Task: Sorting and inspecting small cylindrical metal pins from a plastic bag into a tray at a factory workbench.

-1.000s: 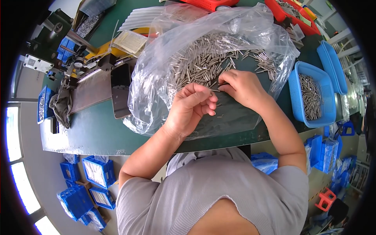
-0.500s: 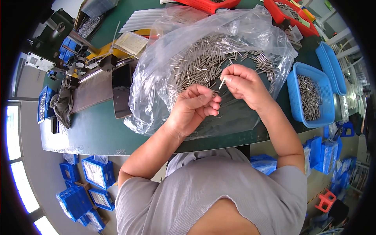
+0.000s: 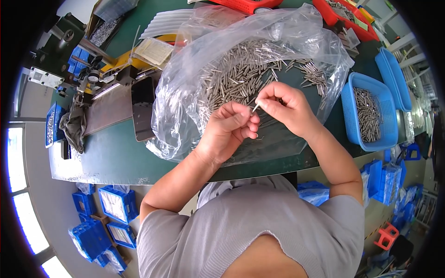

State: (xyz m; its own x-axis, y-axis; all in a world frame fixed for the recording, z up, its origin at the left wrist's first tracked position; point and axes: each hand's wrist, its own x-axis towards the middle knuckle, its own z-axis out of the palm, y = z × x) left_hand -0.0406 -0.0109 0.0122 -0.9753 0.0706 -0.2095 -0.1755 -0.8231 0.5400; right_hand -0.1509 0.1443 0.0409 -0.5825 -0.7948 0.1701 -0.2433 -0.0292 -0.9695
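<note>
A slender pin (image 3: 256, 107), pale and straight, lies between the two hands above the desk (image 3: 111, 157), its lower end close to the left fingertips. The right hand (image 3: 291, 110) has thumb and fingers clamped on its upper part. The left hand (image 3: 225, 127) has thumb and forefinger pressed together, apparently on a small metal piece (image 3: 252, 111) of which only the end shows; its other fingers curl loosely. Whether pin and piece touch cannot be told.

This pair seems mid-handling, not yet joined or parted as far as can be seen. Much appears left: a broad heap of loose metal pieces (image 3: 236, 76) spreads just beyond the hands, slim, grey and shiny, some with tapered ends. Which of them have been handled cannot be told. They lie on a clear plastic bag (image 3: 174, 104), thin, crumpled and glossy.

To the right, a blue basket (image 3: 351, 116) of perforated plastic with rounded corners holds similar pieces, perhaps a separate batch. Far right stands a red tray (image 3: 365, 34) with more metal bits. To the left are a dark, smooth slab (image 3: 143, 109) with rounded corners and a limp grey cloth (image 3: 73, 127).
</note>
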